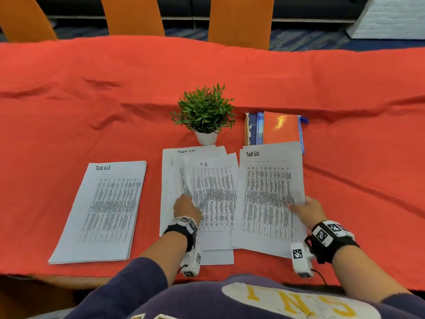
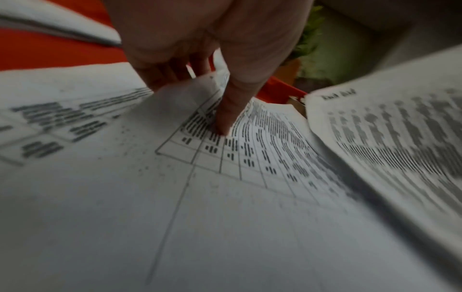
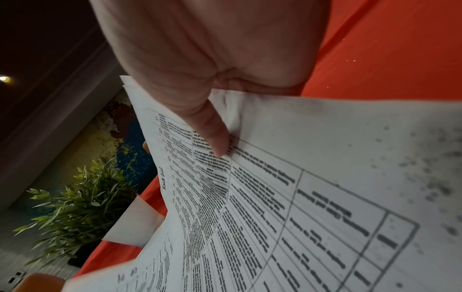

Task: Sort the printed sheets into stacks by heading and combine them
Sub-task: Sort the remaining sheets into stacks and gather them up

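Note:
A neat stack headed "Task list" (image 1: 101, 210) lies at the left on the red cloth. In the middle is a loose pile of printed sheets (image 1: 170, 180). Its top sheet, headed "HR" (image 1: 218, 194), has its left edge curled up. My left hand (image 1: 185, 200) pinches that edge, thumb on the print and fingers under it, as the left wrist view shows on the HR sheet (image 2: 262, 158). At the right, my right hand (image 1: 296, 206) pinches the right edge of a "Task list" sheet (image 1: 266, 199), thumb on top, and holds it tilted. That same Task list sheet (image 3: 300, 197) fills the right wrist view.
A small potted plant (image 1: 204, 111) stands just behind the middle pile. Notebooks with an orange cover (image 1: 279, 128) lie behind the right sheet. Orange chairs (image 1: 239, 19) line the table's far side. The red cloth (image 1: 92, 100) is wrinkled.

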Demonstrator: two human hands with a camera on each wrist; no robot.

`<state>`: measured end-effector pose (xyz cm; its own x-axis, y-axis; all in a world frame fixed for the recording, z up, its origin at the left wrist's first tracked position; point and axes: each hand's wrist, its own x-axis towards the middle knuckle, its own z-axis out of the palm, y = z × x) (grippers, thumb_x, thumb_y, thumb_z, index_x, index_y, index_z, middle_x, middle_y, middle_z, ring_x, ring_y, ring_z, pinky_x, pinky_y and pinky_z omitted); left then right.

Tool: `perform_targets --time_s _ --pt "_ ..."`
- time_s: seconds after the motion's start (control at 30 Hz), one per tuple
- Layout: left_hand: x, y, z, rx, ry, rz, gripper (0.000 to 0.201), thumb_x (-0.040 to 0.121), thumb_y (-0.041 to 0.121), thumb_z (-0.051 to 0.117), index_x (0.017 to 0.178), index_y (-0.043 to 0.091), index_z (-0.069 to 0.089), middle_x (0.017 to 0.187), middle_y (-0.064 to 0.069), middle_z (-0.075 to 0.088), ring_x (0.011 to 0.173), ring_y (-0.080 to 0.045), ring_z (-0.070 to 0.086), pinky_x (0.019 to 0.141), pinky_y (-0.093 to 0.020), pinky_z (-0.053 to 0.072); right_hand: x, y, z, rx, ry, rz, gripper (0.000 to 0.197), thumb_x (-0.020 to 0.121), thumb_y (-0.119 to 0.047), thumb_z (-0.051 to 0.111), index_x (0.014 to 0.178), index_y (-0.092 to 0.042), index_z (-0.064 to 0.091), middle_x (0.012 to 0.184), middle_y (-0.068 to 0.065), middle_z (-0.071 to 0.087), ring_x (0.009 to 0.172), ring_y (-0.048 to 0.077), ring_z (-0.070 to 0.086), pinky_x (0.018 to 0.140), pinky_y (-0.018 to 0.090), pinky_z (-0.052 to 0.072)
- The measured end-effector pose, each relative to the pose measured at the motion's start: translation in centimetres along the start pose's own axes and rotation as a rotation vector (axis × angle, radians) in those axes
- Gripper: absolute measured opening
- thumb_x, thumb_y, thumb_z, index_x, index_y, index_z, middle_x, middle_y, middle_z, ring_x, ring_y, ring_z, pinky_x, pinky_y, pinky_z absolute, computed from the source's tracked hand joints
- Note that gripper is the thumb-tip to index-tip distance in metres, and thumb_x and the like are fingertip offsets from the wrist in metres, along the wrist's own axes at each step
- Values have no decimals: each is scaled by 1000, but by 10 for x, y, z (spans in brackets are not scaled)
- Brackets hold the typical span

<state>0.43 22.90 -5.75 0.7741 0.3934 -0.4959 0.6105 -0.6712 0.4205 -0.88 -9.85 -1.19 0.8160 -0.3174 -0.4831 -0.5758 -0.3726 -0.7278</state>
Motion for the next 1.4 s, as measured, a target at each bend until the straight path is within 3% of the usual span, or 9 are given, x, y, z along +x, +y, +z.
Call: perform_targets --time_s 0.07,0.13,0.27,0.33,0.43,0.57,0.67,1.13,1.4 --pt "-11 1 4 -74 23 124 32 85 -4 51 112 9 41 79 -4 51 73 -24 56 54 -31 46 1 1 -1 7 0 0 33 85 -6 66 117 -3 61 104 17 67 97 31 63 87 40 48" --pt "-18 3 6 -137 51 190 41 87 -4 47 123 11 37 78 -5 52 62 -20 52 48 -25 36 0 1 -2 20 0 1 33 85 -5 66 118 -4 61 101 13 67 98 31 63 87 38 47" --pt "-13 7 10 -307 45 115 47 92 11 48 137 11 32 94 -11 60 70 -23 58 54 -27 43 -1 0 -1 30 -2 6 29 85 -4 66 114 -4 63 103 15 67 100 32 63 91 43 48" --pt "-11 9 6 -311 50 41 45 93 20 48 135 8 38 114 -17 59 93 -31 61 74 -37 53 -2 -1 -1 29 -5 2 29 85 -4 66 113 -5 63 103 14 67 99 32 63 90 42 48" --pt "-2 9 0 -126 120 -71 38 93 23 51 124 2 49 129 -18 43 117 -33 45 91 -40 46 -1 -1 -1 19 -5 6 26 85 -6 67 110 -6 63 101 14 67 96 30 63 87 39 48" --pt "10 8 -6 -77 108 -179 27 89 16 57 112 3 54 132 -18 36 119 -31 38 89 -39 47 2 0 -3 -2 2 23 21 82 -5 69 102 -7 66 98 17 70 93 33 67 90 51 51" --pt "13 7 -8 -63 97 -174 28 88 9 59 114 2 53 132 -19 35 118 -32 41 88 -36 45 0 -1 -7 -6 -2 30 24 84 -6 67 107 -6 64 101 16 69 95 32 66 90 45 51" --pt "3 -10 -22 -298 194 137 45 92 1 47 134 15 38 120 -16 58 97 -32 61 82 -39 52 -1 -8 -16 47 15 26 30 86 -5 66 116 -3 63 107 16 68 95 29 64 81 35 47" --pt "-3 -30 -40 -29 180 246 50 94 0 40 137 23 49 104 -14 66 83 -30 64 70 -36 54 -1 -14 -13 116 39 14 37 85 -5 66 121 -3 60 106 15 66 95 29 62 88 38 47"
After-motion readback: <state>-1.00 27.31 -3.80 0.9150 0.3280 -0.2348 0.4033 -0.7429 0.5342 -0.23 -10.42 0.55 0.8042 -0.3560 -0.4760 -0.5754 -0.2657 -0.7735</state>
